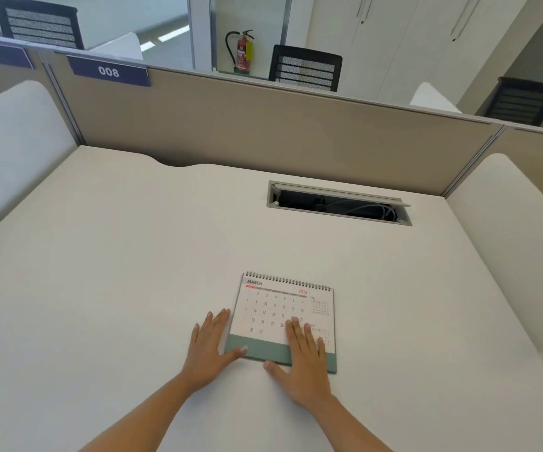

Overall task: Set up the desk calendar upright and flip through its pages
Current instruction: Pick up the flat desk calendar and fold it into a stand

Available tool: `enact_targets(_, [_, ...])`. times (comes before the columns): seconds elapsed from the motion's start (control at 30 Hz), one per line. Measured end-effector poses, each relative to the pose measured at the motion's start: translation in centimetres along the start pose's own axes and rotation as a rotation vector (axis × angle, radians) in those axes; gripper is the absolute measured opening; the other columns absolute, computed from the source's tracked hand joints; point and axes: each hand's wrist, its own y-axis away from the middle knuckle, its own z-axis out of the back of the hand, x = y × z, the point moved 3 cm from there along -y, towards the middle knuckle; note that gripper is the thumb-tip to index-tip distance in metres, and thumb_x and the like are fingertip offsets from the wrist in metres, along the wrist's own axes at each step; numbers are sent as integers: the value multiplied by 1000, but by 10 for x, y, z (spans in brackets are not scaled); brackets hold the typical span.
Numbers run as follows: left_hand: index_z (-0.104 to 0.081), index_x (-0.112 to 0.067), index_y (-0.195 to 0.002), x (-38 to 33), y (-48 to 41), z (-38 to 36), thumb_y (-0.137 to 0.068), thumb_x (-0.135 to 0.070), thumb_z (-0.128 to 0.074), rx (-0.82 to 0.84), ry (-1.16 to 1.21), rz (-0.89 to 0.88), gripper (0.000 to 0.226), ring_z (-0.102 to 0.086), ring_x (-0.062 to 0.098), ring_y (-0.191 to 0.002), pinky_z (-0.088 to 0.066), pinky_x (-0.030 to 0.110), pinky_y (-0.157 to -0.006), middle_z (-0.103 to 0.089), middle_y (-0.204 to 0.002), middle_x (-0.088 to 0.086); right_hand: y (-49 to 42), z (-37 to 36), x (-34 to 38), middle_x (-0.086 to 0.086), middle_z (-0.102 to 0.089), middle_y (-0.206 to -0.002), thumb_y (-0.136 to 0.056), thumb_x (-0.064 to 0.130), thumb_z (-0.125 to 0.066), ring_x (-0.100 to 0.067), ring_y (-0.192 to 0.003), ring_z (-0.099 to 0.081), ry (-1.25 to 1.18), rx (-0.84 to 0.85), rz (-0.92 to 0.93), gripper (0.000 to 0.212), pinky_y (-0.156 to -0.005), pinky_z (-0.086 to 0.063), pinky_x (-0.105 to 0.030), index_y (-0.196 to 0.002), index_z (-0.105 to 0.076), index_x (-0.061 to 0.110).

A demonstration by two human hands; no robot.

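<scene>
Wide pale bench (pixel 133 272), cable hatch (pixel 338 203) open near the back partition. Desk calendar (pixel 283 318) flat near the front edge, March page up, spiral away. Right hand (pixel 306 360) spread flat over its lower right part; left hand (pixel 211 344) flat beside, thumb touching its green strip. No grip closed.

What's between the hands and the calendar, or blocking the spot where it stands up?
Nothing visible. The desk calendar lies flat on the desk; the right hand rests on its lower right part, the left hand at its lower left corner. The open cable tray sits well behind it.
</scene>
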Motion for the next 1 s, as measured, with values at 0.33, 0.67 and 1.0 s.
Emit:
enact_targets(0.33, [-18,-25,-154,-22,19,15,-93,-40,-58,-77,371,187,74,-3,21,-151,-2,41,-121,-27,-158,-8,0,15,18,13,3,-161,-84,71,-39,-10,-148,5,-86,44,11,90,-119,5,-37,-153,-3,27])
enact_targets(0.67, [-32,-13,-150,-42,20,36,-95,-25,-58,-147,847,442,62,-45,20,-132,-32,31,-105,-43,-150,6,-15,50,-10,-2,-50,-139,-83,22,-66,-22,-124,-49,-711,-182,-468,67,-104,-42,-43,-142,-35,18])
enact_targets(1.0, [-42,-11,-137,-41,13,63,-92,-34,-62,-267,870,461,55,-69,22,-93,-54,32,-70,-67,-110,8,-35,72,-1,-8,-61,-122,-77,4,-75,-22,-96,-60,-848,-158,-504,65,-81,-51,-33,-133,-43,11])
